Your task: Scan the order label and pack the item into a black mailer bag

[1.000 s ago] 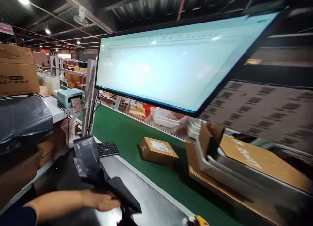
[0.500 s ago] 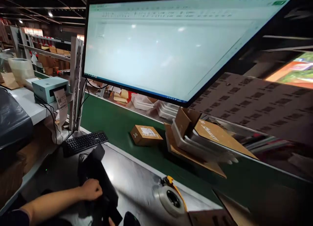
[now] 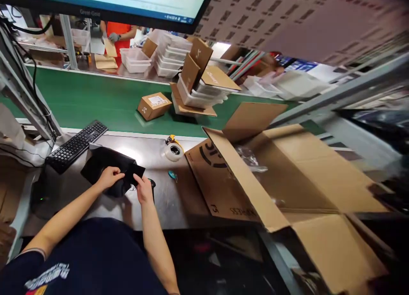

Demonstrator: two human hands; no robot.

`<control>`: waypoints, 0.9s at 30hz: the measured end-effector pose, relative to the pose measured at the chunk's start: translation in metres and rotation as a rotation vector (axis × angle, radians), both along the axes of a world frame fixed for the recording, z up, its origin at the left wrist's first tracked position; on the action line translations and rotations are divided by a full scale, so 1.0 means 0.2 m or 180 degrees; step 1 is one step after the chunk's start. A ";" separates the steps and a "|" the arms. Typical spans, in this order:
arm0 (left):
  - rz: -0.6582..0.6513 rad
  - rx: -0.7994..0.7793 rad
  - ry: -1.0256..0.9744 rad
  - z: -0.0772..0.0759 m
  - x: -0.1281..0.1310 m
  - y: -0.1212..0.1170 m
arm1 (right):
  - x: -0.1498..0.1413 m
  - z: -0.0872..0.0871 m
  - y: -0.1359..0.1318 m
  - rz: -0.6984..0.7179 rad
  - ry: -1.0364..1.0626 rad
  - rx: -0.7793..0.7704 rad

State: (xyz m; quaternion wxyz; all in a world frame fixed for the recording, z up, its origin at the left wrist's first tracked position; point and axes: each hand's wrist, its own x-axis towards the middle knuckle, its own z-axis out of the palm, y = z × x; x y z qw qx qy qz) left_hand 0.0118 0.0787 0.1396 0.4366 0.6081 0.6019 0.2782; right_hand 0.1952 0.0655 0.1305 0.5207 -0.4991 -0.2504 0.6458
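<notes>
A black package [image 3: 111, 158], box or bag I cannot tell, lies on the metal bench in front of me. My left hand [image 3: 109, 177] is closed with thumb and fingers together at its near side. My right hand [image 3: 143, 187] pinches a dark flap at the package's right end between thumb and fingers. Behind my right hand a black object [image 3: 152, 184], perhaps a mouse, partly shows. To the right lie a clear tape roll [image 3: 174, 152] with a yellow tape cutter [image 3: 171, 138] and a small teal object [image 3: 173, 175].
A black keyboard [image 3: 78, 144] is at the left, below a monitor [image 3: 105, 7]. Behind runs a green conveyor belt [image 3: 105, 97] with a small carton [image 3: 154, 106] and stacked trays [image 3: 191, 97]. A large open carton [image 3: 265, 180] fills the right. Across the belt a person in orange [image 3: 119, 33] handles paper.
My view has swung down and right, bringing the large carton into sight. My right hand, barely visible before, now grips the package's flap. My left hand stays at the package.
</notes>
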 end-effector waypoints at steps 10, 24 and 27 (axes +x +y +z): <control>0.0523 0.0379 0.0387 0.25 0.05 0.32 | 0.02 -0.14 -0.13 -0.1114 -0.0657 0.0136; -0.0656 0.0384 0.1362 -0.25 -0.12 -0.13 | 0.08 -0.44 -0.68 0.0027 -0.1315 -0.0286; -0.0430 0.0422 0.1489 -0.27 -0.12 -0.25 | 0.01 -0.39 -0.57 0.0468 -0.1480 0.0151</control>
